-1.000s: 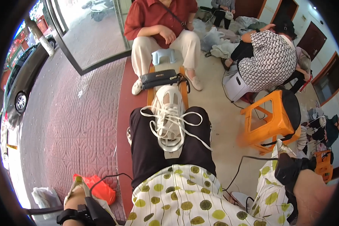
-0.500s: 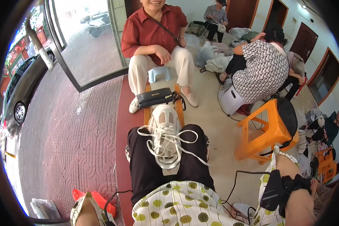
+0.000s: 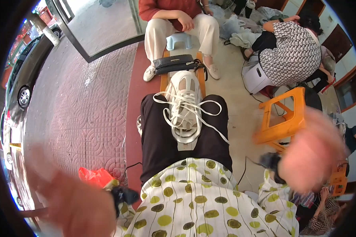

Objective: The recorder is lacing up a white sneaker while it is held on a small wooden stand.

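Note:
A cream sneaker (image 3: pixel 184 106) with a loosely tied white lace bow rests in front of me, between my black-trousered knees, its heel toward me. It sits on an orange-framed bench or stool (image 3: pixel 164 83), and beyond it lies a black pouch (image 3: pixel 174 64). My left hand (image 3: pixel 77 201) is raised at the lower left, smeared by motion. On the right, my right hand (image 3: pixel 314 152) is up near the orange stool and also blurred. Both wrists wear black bands. Neither hand touches the sneaker, and their fingers cannot be made out.
A seated person in cream trousers (image 3: pixel 156 37) faces me across the bench. The orange plastic stool (image 3: pixel 283 118) stands to my right, near another seated person (image 3: pixel 290 55). A red plastic bag (image 3: pixel 95 177) lies at the left, and a glass door (image 3: pixel 103 23) stands beyond it.
Both hands have come up into view from the lower sides. The view has tilted downward, so the sneaker and the people appear higher. The sneaker's bow looks the same.

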`<state>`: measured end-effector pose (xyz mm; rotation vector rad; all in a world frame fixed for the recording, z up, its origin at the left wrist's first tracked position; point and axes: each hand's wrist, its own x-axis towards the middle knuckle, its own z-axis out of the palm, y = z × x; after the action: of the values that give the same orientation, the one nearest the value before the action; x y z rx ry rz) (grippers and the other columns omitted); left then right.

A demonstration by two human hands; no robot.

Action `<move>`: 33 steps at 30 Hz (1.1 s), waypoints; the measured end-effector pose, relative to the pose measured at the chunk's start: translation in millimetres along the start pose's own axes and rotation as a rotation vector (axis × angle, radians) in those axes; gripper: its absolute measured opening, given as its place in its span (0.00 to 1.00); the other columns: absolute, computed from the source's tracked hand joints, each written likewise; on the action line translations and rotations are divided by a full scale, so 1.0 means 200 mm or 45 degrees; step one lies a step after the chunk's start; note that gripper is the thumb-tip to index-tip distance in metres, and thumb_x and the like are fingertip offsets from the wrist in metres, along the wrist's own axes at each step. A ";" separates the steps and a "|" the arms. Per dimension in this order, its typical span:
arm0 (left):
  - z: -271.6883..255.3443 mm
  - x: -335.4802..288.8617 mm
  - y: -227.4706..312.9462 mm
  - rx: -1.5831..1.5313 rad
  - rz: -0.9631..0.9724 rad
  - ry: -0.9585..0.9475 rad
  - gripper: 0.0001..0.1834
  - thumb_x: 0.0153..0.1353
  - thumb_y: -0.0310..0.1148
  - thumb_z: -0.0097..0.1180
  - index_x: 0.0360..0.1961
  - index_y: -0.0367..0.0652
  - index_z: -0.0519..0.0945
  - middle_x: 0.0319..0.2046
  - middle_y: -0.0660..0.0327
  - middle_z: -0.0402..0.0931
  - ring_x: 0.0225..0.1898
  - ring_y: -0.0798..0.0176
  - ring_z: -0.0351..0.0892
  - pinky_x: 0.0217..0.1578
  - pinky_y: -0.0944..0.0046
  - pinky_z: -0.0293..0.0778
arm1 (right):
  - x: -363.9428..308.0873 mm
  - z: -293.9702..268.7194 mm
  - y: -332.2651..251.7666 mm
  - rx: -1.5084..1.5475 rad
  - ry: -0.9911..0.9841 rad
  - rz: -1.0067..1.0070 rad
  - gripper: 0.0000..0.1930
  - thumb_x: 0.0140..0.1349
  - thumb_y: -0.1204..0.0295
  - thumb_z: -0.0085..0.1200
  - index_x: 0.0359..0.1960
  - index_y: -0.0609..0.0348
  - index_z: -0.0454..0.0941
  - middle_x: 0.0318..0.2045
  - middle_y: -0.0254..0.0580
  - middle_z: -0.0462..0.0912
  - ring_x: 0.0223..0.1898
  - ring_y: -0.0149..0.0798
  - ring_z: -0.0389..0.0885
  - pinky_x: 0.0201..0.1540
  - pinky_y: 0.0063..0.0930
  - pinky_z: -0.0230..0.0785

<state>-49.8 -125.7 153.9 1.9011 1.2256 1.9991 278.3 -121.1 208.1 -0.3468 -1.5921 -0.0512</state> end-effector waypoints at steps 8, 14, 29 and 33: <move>0.43 -0.39 -0.54 0.168 -0.367 -0.771 0.14 0.55 0.20 0.58 0.43 0.41 0.81 0.45 0.56 0.80 0.49 0.49 0.78 0.52 0.56 0.74 | -0.95 0.25 0.56 -0.327 -0.848 0.928 0.05 0.62 0.77 0.58 0.39 0.60 0.82 0.38 0.43 0.84 0.38 0.42 0.83 0.43 0.31 0.75; 0.68 -0.31 -0.76 0.371 0.017 -0.637 0.16 0.54 0.21 0.56 0.44 0.44 0.81 0.45 0.56 0.79 0.52 0.52 0.76 0.52 0.54 0.70 | -1.00 0.31 0.65 -0.503 -0.889 0.720 0.06 0.60 0.74 0.60 0.37 0.59 0.80 0.34 0.42 0.83 0.37 0.47 0.81 0.40 0.39 0.74; 0.78 -0.18 -0.84 0.538 -0.152 -1.197 0.12 0.54 0.28 0.59 0.42 0.45 0.79 0.41 0.53 0.77 0.50 0.49 0.78 0.47 0.49 0.70 | -1.00 0.38 0.52 -0.392 -0.733 0.681 0.12 0.57 0.70 0.64 0.39 0.61 0.79 0.36 0.42 0.79 0.39 0.47 0.78 0.43 0.42 0.70; 0.80 -0.21 -0.82 0.526 0.007 -1.117 0.11 0.54 0.27 0.58 0.40 0.44 0.79 0.41 0.53 0.76 0.50 0.49 0.77 0.47 0.50 0.69 | -1.01 0.41 0.55 -0.439 -0.877 0.756 0.08 0.56 0.72 0.63 0.36 0.61 0.80 0.37 0.44 0.79 0.40 0.47 0.78 0.43 0.40 0.71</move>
<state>29.7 33.0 1.8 2.5094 1.3676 0.7077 228.5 -34.0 -14.4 -1.1924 -2.0897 0.2822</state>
